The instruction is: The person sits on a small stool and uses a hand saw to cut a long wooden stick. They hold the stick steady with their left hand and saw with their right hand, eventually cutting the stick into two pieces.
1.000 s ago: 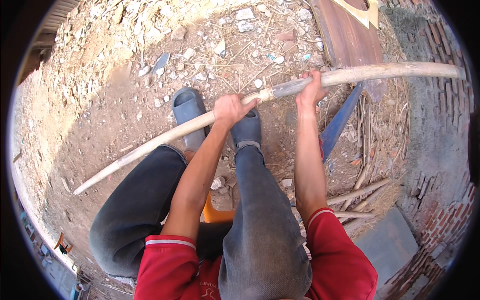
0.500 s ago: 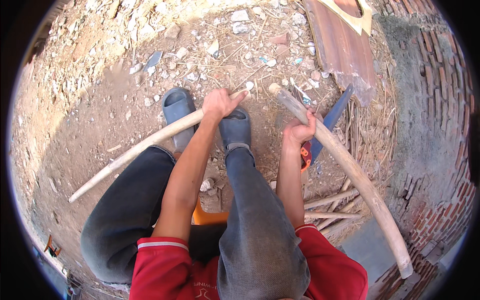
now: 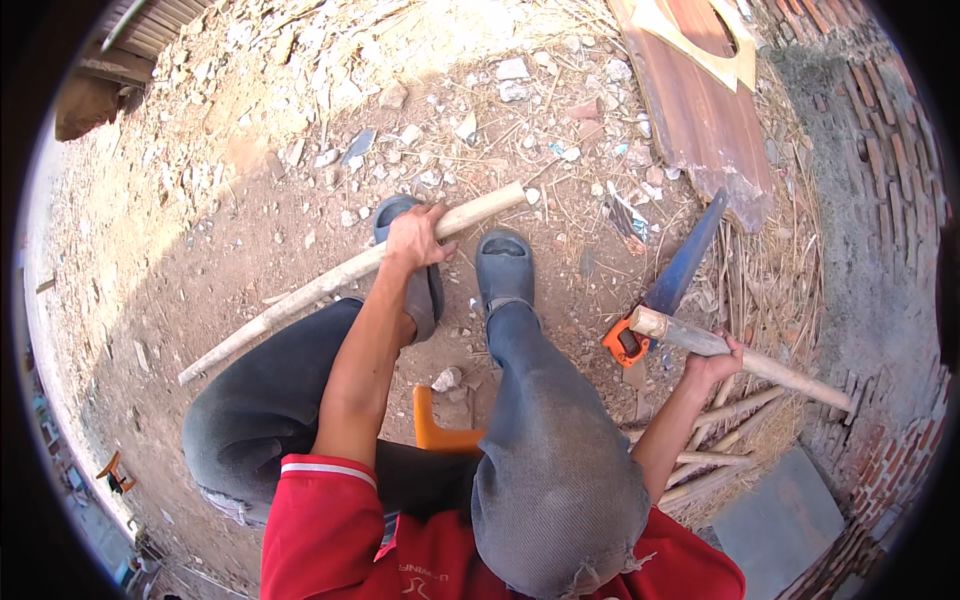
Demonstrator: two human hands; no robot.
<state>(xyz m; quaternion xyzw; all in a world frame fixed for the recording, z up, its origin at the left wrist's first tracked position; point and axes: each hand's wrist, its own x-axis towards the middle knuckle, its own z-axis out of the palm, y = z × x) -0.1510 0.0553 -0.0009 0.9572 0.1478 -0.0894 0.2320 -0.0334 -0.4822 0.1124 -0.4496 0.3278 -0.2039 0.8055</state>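
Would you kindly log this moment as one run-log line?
left hand: grips long stick | right hand: grips short stick | saw: on ground

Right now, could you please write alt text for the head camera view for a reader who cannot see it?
A seated person holds two pieces of a pale wooden pole: the left hand grips the long piece over the feet, the right hand the shorter piece. A blue handsaw with an orange handle lies on the dirt ground between.

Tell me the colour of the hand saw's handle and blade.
The hand saw has an orange handle and a blue blade, seen in the head view.
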